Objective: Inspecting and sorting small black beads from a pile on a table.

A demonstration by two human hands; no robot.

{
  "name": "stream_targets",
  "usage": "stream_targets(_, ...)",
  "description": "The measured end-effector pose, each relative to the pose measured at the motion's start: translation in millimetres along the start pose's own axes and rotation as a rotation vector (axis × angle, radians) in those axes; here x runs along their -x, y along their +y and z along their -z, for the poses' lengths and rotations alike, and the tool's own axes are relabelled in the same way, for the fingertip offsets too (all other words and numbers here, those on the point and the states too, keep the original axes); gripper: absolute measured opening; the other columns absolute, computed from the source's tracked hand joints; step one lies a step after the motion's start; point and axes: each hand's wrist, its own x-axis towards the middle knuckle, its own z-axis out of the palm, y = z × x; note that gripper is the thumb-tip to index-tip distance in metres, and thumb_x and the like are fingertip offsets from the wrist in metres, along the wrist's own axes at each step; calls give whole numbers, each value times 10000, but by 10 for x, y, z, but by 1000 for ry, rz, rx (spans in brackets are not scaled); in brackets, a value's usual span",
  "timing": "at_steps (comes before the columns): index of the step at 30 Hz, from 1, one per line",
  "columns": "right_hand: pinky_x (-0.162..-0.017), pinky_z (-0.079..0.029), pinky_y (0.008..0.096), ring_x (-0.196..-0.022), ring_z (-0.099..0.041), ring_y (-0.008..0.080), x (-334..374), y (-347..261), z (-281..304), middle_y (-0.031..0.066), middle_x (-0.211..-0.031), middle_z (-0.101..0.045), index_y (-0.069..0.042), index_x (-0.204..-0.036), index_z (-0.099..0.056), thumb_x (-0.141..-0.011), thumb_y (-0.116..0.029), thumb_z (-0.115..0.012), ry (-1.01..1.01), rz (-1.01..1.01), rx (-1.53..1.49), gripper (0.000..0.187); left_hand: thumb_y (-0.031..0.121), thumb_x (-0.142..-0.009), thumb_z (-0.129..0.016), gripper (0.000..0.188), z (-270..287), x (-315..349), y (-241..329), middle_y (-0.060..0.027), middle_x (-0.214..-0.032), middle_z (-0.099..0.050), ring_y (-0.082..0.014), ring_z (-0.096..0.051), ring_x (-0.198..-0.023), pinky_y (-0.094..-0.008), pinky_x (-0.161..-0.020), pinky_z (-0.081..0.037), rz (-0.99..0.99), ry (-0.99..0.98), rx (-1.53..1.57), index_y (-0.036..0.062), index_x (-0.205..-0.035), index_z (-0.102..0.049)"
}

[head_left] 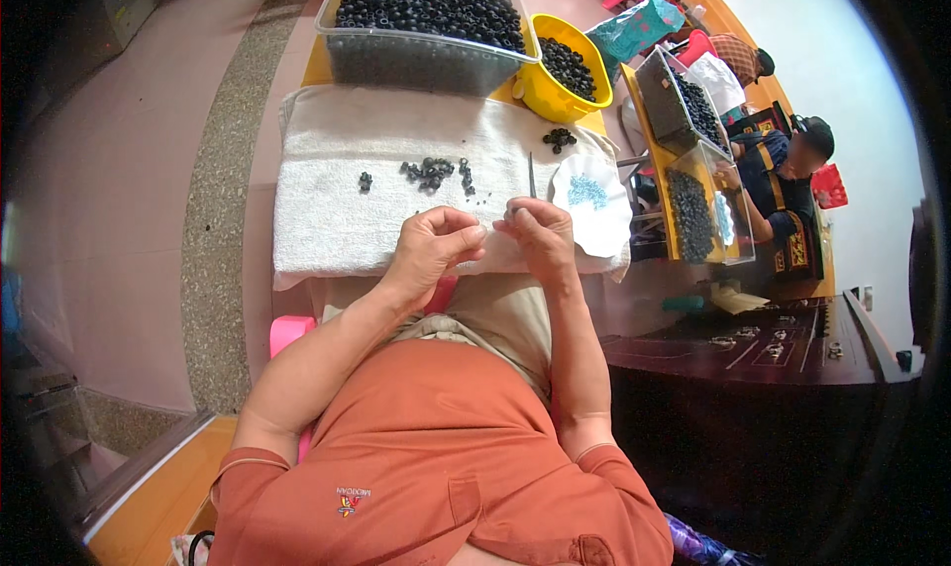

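over the near part of the towel: left hand (436,244) and right hand (537,234) face each other, fingertips near but apart
left grip: thumb and forefinger curled toward each other; cannot tell whether it is grasping anything
right grip: fingers bent in toward the thumb; whether something small sits between them cannot be told
black rings (433,174): loose cluster on the white towel (327,224), just beyond the hands, with a short row to its right
small black clump (366,182): apart, left of the cluster
thin dark tool (532,175): lying on the towel beyond the right hand
white dish (597,237): right of the right hand, blue beads (587,192) on it
far end of the bench (594,122): clear bin (426,34) heaped with black pieces, beside a yellow basin (538,89) of more
right side: a co-worker (778,165) near other bins
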Motion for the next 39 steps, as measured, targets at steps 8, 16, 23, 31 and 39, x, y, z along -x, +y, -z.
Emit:
stream_targets(8, -782, -551, 300, -836, -648, 166, 52, -89, -86, 82, -923, -649, 34, -995, -664, -897, -62, -677, -174, -47, 67, 138, 81, -887, -689, 100, -14, 22, 27, -44, -886, -672, -126, -653, -800, -280, -767, -568, 0, -30, -15, 32, -964, -646)
stream_targets(16, -754, -534, 259, -826, -633, 130, 22, -160, -108, 73, -926, -666, 55, -929, -673, -848, 10, -701, -284, -4, 167, 97, 82, -895, -683, 120, -17, 10, 16, -52, -908, -670, -129, -662, -824, -280, -751, -568, 19, -78, -32, 20, -986, -636)
stream_targets(23, -747, -478, 256, -829, -587, 126, 52, -231, -153, 59, -888, -649, 28, -900, -678, -850, -42, -723, -280, -21, 232, 97, 90, -892, -694, 118, -26, 28, 48, -37, -893, -659, -119, -662, -799, -263, -705, -578, 46, -112, -19, 34, -968, -624)
stream_targets(31, -747, -465, 253, -824, -576, 120, 82, -292, -185, 56, -878, -642, 32, -889, -674, -857, -46, -715, -309, -44, 190, 94, 86, -879, -711, 125, -21, 20, 46, -22, -888, -641, -111, -654, -801, -259, -707, -576, 36, -141, -33, 47, -944, -612)
stream_targets(39, -739, -453, 254, -817, -567, 120, 94, -345, -224, 61, -872, -636, 47, -875, -670, -876, -39, -678, -332, -35, 268, 86, 72, -869, -718, 171, -6, 18, 61, -28, -902, -639, -131, -665, -810, -278, -726, -577, 74, -179, -55, 52, -972, -584)
